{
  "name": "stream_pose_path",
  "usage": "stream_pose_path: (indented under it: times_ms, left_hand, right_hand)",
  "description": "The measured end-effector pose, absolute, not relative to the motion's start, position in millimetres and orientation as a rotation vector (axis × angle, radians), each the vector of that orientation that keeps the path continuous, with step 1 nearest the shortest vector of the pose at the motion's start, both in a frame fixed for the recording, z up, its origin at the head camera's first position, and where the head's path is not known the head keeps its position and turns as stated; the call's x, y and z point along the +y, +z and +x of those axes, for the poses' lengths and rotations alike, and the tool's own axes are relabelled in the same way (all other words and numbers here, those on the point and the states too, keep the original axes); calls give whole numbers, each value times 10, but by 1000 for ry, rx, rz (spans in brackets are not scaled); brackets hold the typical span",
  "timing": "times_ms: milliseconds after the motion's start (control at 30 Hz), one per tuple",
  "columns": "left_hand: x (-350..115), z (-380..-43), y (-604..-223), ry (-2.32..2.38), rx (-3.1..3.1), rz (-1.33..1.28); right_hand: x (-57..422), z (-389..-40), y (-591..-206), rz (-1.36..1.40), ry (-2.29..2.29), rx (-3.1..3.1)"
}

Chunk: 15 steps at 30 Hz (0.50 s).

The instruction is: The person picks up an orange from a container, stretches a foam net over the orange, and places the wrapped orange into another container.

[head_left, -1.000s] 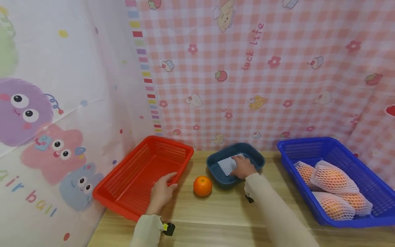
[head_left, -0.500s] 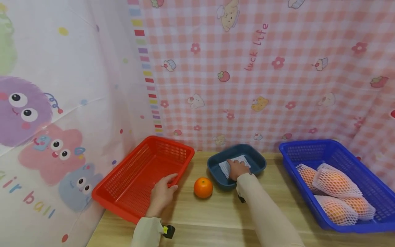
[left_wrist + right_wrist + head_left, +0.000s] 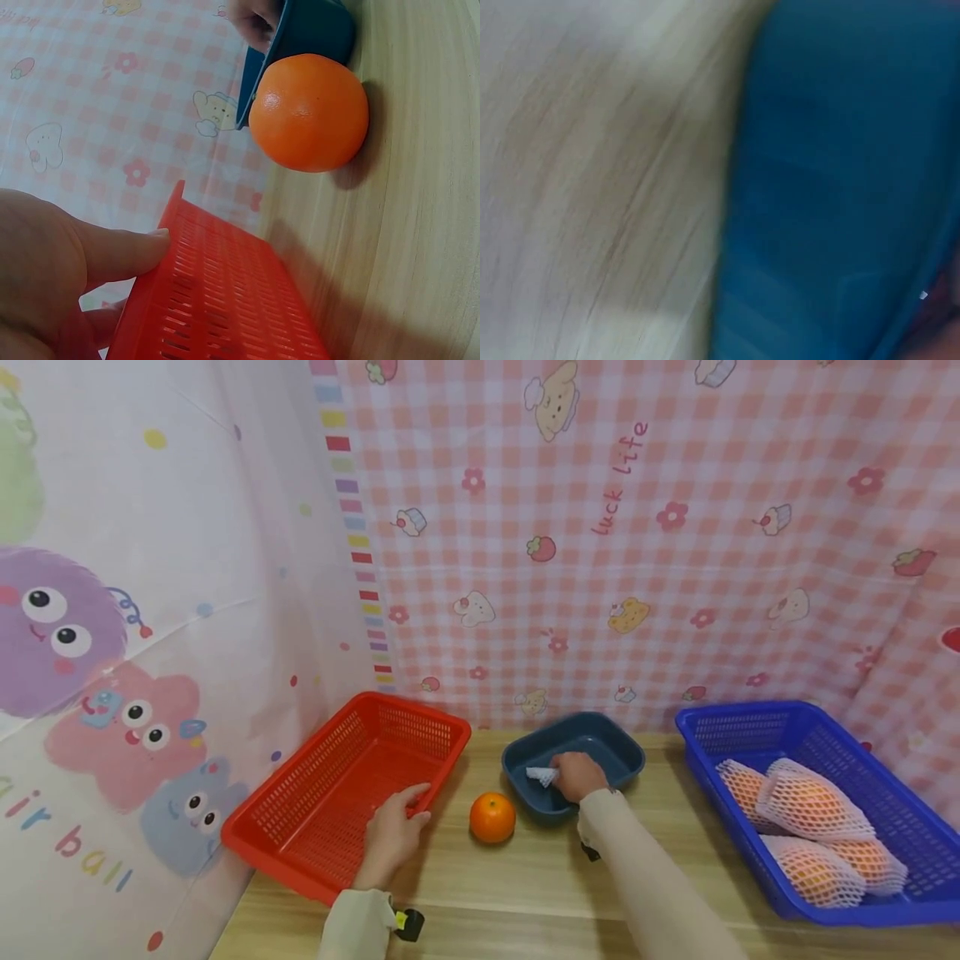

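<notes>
My right hand reaches into a small dark teal basin and pinches a white foam fruit net, which is bunched up, one end showing past the fingers. The blurred right wrist view is mostly the basin's outer wall. On the left, my left hand holds the near right rim of a red plastic basket. In the left wrist view its thumb lies over that rim. A bare orange sits on the table between basket and basin.
At the right stands a blue plastic basket with several netted fruits in it. Printed cloths hang behind and at the left, including a pink checked one. Everything stands on a wooden table.
The foam net was spread flat in the basin; it is now gathered up under the right hand, which moved slightly left. The left hand keeps its place on the red basket.
</notes>
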State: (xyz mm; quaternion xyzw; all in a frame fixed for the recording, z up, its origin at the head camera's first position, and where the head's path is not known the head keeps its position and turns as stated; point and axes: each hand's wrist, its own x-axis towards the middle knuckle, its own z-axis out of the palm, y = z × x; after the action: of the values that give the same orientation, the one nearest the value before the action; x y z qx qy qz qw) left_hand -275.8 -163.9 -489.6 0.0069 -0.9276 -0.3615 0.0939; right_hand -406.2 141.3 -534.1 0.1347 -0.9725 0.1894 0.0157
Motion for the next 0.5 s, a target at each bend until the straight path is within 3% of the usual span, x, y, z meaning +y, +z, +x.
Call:
stream_pose_path:
  times_ms: [233, 500]
  left_hand:
    - [-1625, -2759, -4890, -1059, -2757, 22]
    - [-1598, -2792, -4893, -983, -2777, 36]
  right_hand:
    - [1448, -3879, -5089, 399, 1014, -2748]
    - [1452, -3375, -4964, 469, 1297, -2436]
